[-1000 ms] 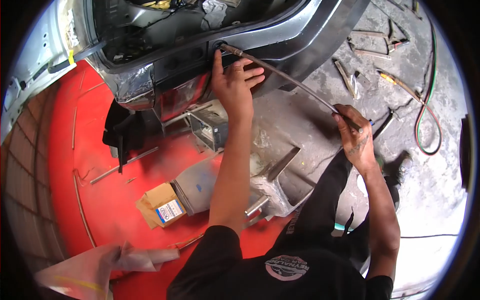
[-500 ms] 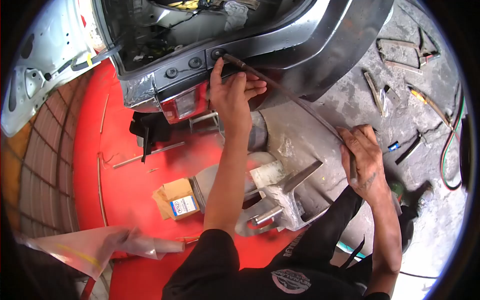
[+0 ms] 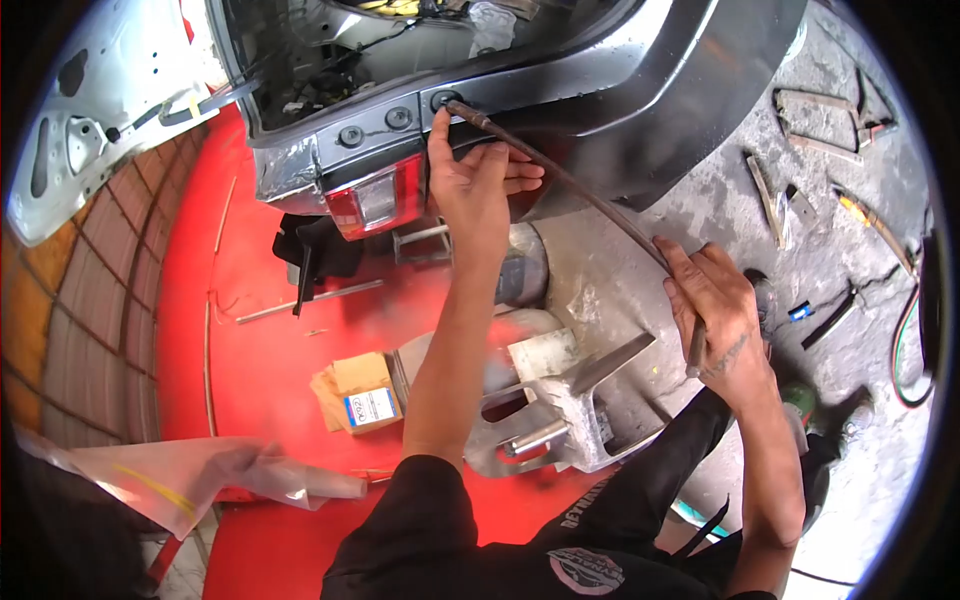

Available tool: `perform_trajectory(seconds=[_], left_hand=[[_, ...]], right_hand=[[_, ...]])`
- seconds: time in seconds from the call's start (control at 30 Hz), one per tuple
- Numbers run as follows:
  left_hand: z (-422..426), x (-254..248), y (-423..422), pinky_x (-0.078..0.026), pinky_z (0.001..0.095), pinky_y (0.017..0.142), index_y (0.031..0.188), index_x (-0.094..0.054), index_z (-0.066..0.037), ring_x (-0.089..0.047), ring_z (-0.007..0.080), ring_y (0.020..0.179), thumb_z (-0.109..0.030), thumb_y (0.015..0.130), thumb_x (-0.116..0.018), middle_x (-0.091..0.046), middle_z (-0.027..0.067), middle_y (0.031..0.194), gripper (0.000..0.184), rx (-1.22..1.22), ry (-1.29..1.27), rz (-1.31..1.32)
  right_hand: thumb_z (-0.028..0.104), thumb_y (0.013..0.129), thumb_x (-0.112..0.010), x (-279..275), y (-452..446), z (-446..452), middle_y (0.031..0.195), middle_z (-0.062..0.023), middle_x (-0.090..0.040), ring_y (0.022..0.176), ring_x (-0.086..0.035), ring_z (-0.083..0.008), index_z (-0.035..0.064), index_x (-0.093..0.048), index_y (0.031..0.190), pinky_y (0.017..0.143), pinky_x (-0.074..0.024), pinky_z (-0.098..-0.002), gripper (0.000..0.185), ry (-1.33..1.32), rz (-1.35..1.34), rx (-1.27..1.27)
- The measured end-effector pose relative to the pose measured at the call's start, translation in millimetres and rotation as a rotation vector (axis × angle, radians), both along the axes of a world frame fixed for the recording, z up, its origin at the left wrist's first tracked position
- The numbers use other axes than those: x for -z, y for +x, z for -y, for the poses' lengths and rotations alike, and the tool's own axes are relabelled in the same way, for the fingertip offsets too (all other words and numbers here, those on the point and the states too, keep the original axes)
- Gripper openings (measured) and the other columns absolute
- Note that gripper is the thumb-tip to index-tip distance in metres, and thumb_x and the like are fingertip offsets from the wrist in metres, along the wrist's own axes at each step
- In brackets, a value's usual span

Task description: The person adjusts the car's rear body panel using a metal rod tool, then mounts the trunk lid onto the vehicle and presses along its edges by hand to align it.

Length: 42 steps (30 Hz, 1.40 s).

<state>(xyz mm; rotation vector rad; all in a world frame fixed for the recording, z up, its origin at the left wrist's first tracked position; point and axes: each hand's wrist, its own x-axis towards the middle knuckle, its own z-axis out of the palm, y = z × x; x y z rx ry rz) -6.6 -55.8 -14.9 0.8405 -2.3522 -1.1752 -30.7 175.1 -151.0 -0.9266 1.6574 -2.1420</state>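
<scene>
Stretching from the gripping right hand (image 3: 724, 305), the rod (image 3: 575, 181) ends beside loosely spread left hand (image 3: 474, 190).

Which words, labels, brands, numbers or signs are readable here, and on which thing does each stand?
"REYNAL": on the black trouser leg; any further letters are unclear.
"YNALD": on the round print of the black shirt; its smaller lettering is blurred.
White-and-blue label on the cardboard box: too small and blurred to read surely.
I can make out no other text.
</scene>
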Motion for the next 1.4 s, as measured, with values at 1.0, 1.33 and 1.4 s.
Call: perform_trajectory(seconds=[1.0,1.33,1.4], left_hand=[[-5,20,-4,-0.055,0.0266,0.065,0.153,-0.006,-0.002,-0.062,0.0130,0.068,0.009,0.090,-0.048,-0.064,0.0106,0.083,0.076,-0.011,0.152,-0.192],[-8,10,-1,-0.053,0.0254,0.070,0.154,0.003,-0.002,-0.063,0.0129,0.075,0.007,0.092,-0.051,-0.065,0.0113,0.088,0.083,-0.019,0.178,-0.116],[-8,12,-3,-0.055,0.0269,0.069,0.153,0.000,-0.002,-0.064,0.0137,0.074,0.007,0.092,-0.052,-0.066,0.0118,0.088,0.081,-0.016,0.167,-0.125]], right_hand=[[0.000,0.089,-0.063,-85,-71,-32,0.086,-0.0175,-0.063,0.075,-0.063,-0.0294,-0.0053,-0.066,0.112,0.068,-0.0501,-0.0362,0.024,0.486,-0.396,0.019],[-0.009,0.084,-0.063,-102,-21,-17,0.062,-0.0117,-0.051,0.049,-0.051,-0.0248,-0.0075,-0.063,0.114,0.046,-0.0400,-0.0371,0.030,0.326,-0.282,0.066],[-0.010,0.083,-0.062,-102,-19,-18,0.064,-0.0131,-0.054,0.049,-0.053,-0.0257,-0.0104,-0.061,0.115,0.047,-0.0413,-0.0360,0.032,0.310,-0.234,0.050]])
